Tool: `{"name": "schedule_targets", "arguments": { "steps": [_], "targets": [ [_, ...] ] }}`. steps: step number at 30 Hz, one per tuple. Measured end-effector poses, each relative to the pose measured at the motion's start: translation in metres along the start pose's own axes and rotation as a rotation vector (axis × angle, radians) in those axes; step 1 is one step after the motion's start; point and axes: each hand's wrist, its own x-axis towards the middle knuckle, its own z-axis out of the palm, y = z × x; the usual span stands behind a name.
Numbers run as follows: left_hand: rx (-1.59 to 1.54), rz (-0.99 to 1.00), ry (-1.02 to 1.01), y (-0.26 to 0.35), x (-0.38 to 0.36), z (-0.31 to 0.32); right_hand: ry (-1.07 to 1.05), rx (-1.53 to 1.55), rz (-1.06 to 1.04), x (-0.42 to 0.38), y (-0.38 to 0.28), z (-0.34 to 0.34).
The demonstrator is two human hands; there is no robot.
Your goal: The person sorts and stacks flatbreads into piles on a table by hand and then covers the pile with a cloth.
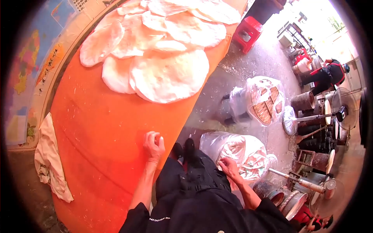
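Note:
My left hand [154, 145] is over the orange tabletop [112, 124], close to its right edge. Its fingers are curled in, and nothing shows in them. Thin, round, white dough sheets [171, 73] lie overlapping on the far part of the table. My right hand [230, 167] is at a bundle of white cloth [252, 155] wrapped in clear plastic, to the right of my legs. The fingers of this hand are bent together. Whatever they pinch, if anything, is too small to make out.
A crumpled cream cloth [50, 163] hangs at the table's left edge. Beyond the bundle stands a plastic-covered woven basket [266, 99]. A red stool [248, 33], standing fans [345, 108] and metal pots [268, 192] occupy the right side. Another person [330, 75] bends over farther back.

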Motion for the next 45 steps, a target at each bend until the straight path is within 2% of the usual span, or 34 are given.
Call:
{"name": "schedule_targets", "arguments": {
  "steps": [7, 8, 10, 11, 12, 14, 15, 16, 18, 20, 22, 23, 25, 27, 29, 32, 34, 35, 36, 38, 40, 41, 42, 43, 44, 45],
  "targets": [
    [0.013, -0.133, -0.011, 0.009, 0.005, 0.003, -0.022, -0.099, 0.038, 0.084, -0.012, -0.040],
    [0.027, -0.142, -0.005, 0.012, 0.008, 0.006, -0.004, -0.093, -0.028, 0.104, -0.006, -0.047],
    [0.050, -0.300, -0.006, 0.023, 0.018, 0.010, -0.047, -0.187, -0.067, 0.150, -0.016, -0.071],
    [0.103, -0.325, -0.013, 0.026, 0.027, 0.012, -0.050, -0.087, -0.092, 0.177, -0.004, -0.077],
    [0.029, -0.543, 0.013, 0.030, 0.032, 0.017, -0.044, -0.095, -0.133, 0.202, -0.011, -0.089],
    [-0.014, -0.709, 0.119, 0.025, 0.041, 0.033, -0.012, -0.082, -0.269, 0.258, -0.018, -0.112],
    [-0.159, -0.633, 0.257, 0.021, 0.045, 0.045, -0.034, -0.054, -0.302, 0.282, -0.033, -0.130],
    [-0.135, -0.661, 0.241, 0.036, 0.056, 0.045, -0.025, 0.035, -0.271, 0.301, -0.055, -0.145],
    [-0.197, -0.771, 0.350, 0.060, 0.098, 0.062, 0.025, 0.119, -0.223, 0.337, -0.107, -0.173],
    [-0.284, -0.866, 0.321, 0.071, 0.121, 0.073, 0.047, 0.024, -0.414, 0.376, -0.159, -0.191],
    [-0.409, -0.982, 0.422, 0.074, 0.138, 0.087, 0.055, -0.047, -0.658, 0.413, -0.203, -0.191],
    [-0.477, -1.115, 0.464, 0.066, 0.135, 0.092, 0.085, -0.065, -0.786, 0.434, -0.227, -0.186],
    [-0.510, -1.160, 0.539, 0.064, 0.143, 0.096, 0.144, -0.145, -1.030, 0.464, -0.267, -0.176],
    [-0.541, -1.209, 0.630, 0.062, 0.145, 0.093, 0.203, -0.322, -1.063, 0.492, -0.292, -0.155],
    [-0.742, -1.320, 0.643, 0.057, 0.143, 0.085, 0.168, -0.389, -1.057, 0.508, -0.304, -0.142],
    [-0.891, -1.370, 0.693, 0.043, 0.137, 0.082, 0.123, -0.533, -1.057, 0.522, -0.309, -0.141],
    [-1.005, -1.398, 0.734, 0.040, 0.140, 0.082, 0.095, -0.545, -1.236, 0.524, -0.312, -0.151],
    [-1.064, -1.378, 0.728, 0.039, 0.139, 0.083, 0.165, -0.529, -1.306, 0.526, -0.316, -0.153],
    [-1.119, -1.354, 0.725, 0.038, 0.139, 0.083, 0.169, -0.545, -1.319, 0.531, -0.320, -0.157],
    [-1.138, -1.370, 0.750, 0.044, 0.146, 0.084, 0.205, -0.499, -1.254, 0.528, -0.330, -0.168],
    [-1.114, -1.175, 0.526, 0.045, 0.154, 0.086, 0.250, -0.551, -1.239, 0.534, -0.338, -0.176],
    [-1.029, -1.165, 0.628, 0.052, 0.165, 0.094, 0.178, -0.658, -1.225, 0.543, -0.341, -0.183],
    [-1.036, -1.165, 0.627, 0.053, 0.168, 0.094, 0.101, -0.763, -1.206, 0.551, -0.344, -0.188],
    [-1.009, -1.162, 0.623, 0.055, 0.170, 0.094, 0.205, -0.634, -1.303, 0.549, -0.363, -0.198],
    [-0.981, -1.161, 0.623, 0.056, 0.171, 0.095, 0.225, -0.608, -1.341, 0.551, -0.380, -0.213],
    [-0.996, -1.179, 0.640, 0.055, 0.172, 0.095, 0.232, -0.563, -1.291, 0.537, -0.406, -0.228]
  ]
}}
